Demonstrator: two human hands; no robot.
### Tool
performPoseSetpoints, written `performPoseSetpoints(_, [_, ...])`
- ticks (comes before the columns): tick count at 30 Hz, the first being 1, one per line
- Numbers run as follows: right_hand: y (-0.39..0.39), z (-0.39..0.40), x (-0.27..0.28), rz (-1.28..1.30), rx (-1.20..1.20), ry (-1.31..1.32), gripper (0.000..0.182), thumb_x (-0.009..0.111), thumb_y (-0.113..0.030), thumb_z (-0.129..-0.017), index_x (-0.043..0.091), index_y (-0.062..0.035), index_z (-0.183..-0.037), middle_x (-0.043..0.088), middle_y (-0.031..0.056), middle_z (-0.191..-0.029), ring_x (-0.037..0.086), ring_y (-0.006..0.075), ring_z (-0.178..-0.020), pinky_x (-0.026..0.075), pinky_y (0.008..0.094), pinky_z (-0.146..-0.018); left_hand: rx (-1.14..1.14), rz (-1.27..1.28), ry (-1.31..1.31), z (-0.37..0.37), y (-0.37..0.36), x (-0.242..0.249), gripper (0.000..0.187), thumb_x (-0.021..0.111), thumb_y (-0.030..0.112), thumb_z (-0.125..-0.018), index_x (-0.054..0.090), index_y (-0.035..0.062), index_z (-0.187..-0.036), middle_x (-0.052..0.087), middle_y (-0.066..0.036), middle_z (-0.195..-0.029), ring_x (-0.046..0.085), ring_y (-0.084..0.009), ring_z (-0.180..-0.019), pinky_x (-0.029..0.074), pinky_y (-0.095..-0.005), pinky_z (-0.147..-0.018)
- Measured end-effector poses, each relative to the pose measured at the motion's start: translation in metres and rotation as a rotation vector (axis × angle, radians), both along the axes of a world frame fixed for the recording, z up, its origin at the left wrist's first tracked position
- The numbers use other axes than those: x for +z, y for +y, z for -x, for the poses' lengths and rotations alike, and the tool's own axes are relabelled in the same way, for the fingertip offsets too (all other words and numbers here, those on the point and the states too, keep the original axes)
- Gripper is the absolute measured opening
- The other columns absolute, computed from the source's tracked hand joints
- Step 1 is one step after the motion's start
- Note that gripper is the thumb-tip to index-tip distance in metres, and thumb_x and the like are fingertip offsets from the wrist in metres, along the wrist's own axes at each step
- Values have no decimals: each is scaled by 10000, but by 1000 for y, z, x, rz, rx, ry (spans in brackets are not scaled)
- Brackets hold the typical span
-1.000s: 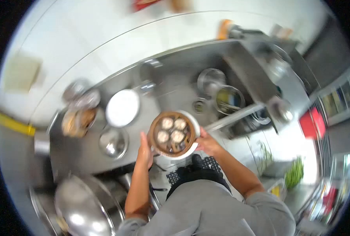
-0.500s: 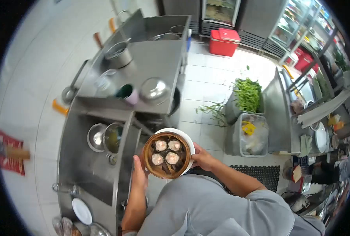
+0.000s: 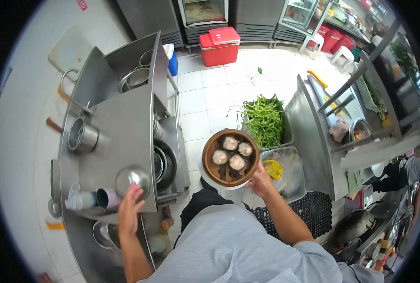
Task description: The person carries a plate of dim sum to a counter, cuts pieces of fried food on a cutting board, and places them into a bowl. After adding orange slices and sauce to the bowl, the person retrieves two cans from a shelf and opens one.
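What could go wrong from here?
1. Tipping: only the right hand supports the plate, so it could tilt and let the basket slide off.
2. Spilling: the basket is uncovered, so a jolt might throw out the four dumplings.
3. Knocking: the left hand, open and empty, appears close to the cup on the counter and may bump it.

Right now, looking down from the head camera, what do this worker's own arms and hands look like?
Both the left hand and the right hand are human and ungloved, with no watch or bracelet visible. The forearms are uncovered and free of cables. A short, plain grey sleeve covers the right upper arm, ending near the elbow.
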State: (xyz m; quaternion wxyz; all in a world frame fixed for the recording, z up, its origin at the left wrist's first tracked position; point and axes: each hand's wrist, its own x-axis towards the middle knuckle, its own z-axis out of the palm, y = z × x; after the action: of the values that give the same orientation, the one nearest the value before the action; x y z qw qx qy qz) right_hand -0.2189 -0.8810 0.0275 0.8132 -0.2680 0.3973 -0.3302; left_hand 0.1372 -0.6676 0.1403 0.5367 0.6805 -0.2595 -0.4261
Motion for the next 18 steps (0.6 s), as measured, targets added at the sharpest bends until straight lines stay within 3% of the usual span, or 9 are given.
performPoseSetpoints(2, [-31, -8, -16, -11, -106, -12, 522, 608, -125, -857, 364, -147, -1318, 568, 69, -1151, 649, 187, -902, 593, 325, -592, -8, -31, -28, -34, -44, 14, 506, 408, 428, -974, 478, 58, -1313, 420, -91, -1412, 444, -242, -1239, 395, -406, -953])
performPoseSetpoints(6, [-91, -10, -59, 44, -272, -93, 468, 578, -163, -893, 375, -129, -1314, 570, 65, -1180, 637, 184, -945, 584, 314, -618, -82, -27, -217, -106, -178, 31, 495, 452, 382, -970, 488, 12, -1295, 484, -93, -1351, 488, -207, -1198, 415, -354, -938])
performPoseSetpoints(9, [-131, -34, -12, -1, -473, -163, 441, 546, -208, -916, 391, -111, -1317, 554, 74, -1219, 608, 188, -1017, 566, 302, -641, -243, 40, -259, -140, -309, 39, 465, 463, 365, -968, 509, 19, -1275, 499, -86, -1335, 495, -199, -1187, 413, -349, -944])
performPoseSetpoints(10, [-146, -28, -22, 99, -397, -116, 452, 522, -269, -934, 395, -93, -1330, 512, 76, -1284, 567, 201, -1099, 556, 334, -712, -329, 83, -248, -142, -356, 38, 446, 468, 355, -967, 520, 27, -1265, 506, -80, -1327, 501, -194, -1178, 411, -347, -947])
performPoseSetpoints(12, [-167, -33, -19, 78, -479, -129, 464, 527, -286, -932, 393, -101, -1337, 498, 68, -1301, 553, 207, -1118, 542, 352, -769, -487, 119, -258, -128, -441, 35, 409, 520, 316, -943, 546, 22, -1227, 527, -89, -1296, 514, -188, -1162, 403, -338, -958])
performPoseSetpoints(14, [-185, -34, -16, 78, -532, -68, 495, 540, -322, -927, 382, -121, -1351, 486, 46, -1321, 519, 220, -1167, 487, 395, -916, -676, 208, -532, -108, -513, 14, 373, 581, 272, -909, 574, 23, -1187, 533, -104, -1273, 525, -192, -1148, 428, -339, -928])
performPoseSetpoints(16, [-215, -49, -4, 63, -654, -84, 493, 543, -320, -926, 381, -126, -1349, 489, 51, -1316, 520, 221, -1165, 491, 397, -910, -758, 308, -521, -64, -569, -2, 343, 622, 246, -882, 598, 31, -1148, 524, -123, -1267, 526, -215, -1144, 453, -345, -897])
performPoseSetpoints(18, [-244, -58, -1, 12, -844, -49, 487, 549, -299, -926, 375, -125, -1346, 484, 56, -1323, 523, 227, -1165, 521, 419, -861, -884, 346, -523, -25, -616, -14, 270, 613, 127, -886, 604, 26, -1137, 500, -95, -1294, 521, -184, -1125, 459, -301, -894])
